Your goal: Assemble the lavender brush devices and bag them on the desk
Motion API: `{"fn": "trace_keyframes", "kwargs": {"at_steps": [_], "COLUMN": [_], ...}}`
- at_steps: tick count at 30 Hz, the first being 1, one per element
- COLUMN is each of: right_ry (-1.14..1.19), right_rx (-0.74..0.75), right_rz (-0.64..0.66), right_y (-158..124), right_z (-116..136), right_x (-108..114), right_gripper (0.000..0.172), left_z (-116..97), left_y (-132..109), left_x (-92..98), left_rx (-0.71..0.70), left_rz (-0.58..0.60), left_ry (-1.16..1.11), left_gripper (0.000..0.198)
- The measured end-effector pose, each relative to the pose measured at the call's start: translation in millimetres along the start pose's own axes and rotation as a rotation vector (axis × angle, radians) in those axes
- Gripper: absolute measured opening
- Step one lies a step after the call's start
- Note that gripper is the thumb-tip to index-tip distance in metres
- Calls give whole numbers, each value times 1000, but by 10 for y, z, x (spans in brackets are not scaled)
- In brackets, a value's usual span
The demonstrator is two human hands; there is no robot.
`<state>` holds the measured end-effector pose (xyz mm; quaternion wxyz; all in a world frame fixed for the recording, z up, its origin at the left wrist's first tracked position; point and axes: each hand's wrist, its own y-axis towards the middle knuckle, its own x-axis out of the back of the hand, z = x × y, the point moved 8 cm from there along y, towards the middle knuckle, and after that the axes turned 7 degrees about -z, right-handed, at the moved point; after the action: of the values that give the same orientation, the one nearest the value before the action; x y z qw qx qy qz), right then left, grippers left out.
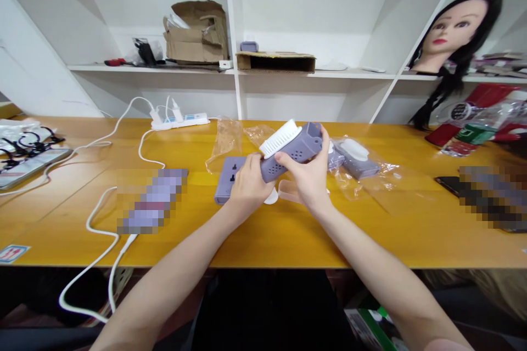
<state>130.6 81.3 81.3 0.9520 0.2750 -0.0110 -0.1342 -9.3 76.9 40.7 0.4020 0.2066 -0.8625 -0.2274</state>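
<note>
Both hands grip a grey-purple perforated plastic case, tilted above the table. On its upper side sits a white bristled brush. My left hand wraps round the lower left end, and my right hand holds the right end with its thumb on the front. Below lies another grey-purple piece with slots, partly behind my left hand. A white round part and a translucent shallow piece rest under the case. To the right, a similar grey-purple case with a white top lies on clear plastic wrapping.
A phone with a white cable and a power strip are on the left. Another phone and a clear bottle stand right. Behind, shelves hold a torn carton, a flat cardboard box and a mannequin head.
</note>
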Motion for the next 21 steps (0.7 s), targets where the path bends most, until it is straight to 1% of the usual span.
{"fn": "trace_keyframes", "kwargs": {"at_steps": [2, 4, 6, 8, 11, 13, 17, 21], "right_ry": [-23, -36, -40, -60, -85, -74, -25, 12], "right_rx": [-1, 5, 17, 27, 45, 65, 94, 93], "right_rz": [-4, -34, -79, -96, -70, -41, 6, -3], "right_y": [-34, -48, -38, -14, 31, 59, 104, 126], "right_z": [-11, -12, 5, 35, 78, 78, -27, -129], "right_x": [-25, -27, -1, 28, 63, 74, 56, 40], "right_gripper": [97, 98, 99, 94, 83, 79, 74, 75], "left_z": [46, 49, 18, -18, -63, -61, -11, 24], "left_y": [0, -14, -34, -56, -79, -85, -70, -42], "left_x": [-60, -96, -118, -121, -70, -44, -59, -93], "left_rx": [31, 17, -22, -59, -107, -115, -94, -68], "left_rz": [66, 83, 73, 45, -36, -70, -73, -42], "left_ry": [59, 76, 59, 22, -57, -103, -130, -144], "left_gripper": [38, 38, 39, 41, 44, 45, 46, 50]}}
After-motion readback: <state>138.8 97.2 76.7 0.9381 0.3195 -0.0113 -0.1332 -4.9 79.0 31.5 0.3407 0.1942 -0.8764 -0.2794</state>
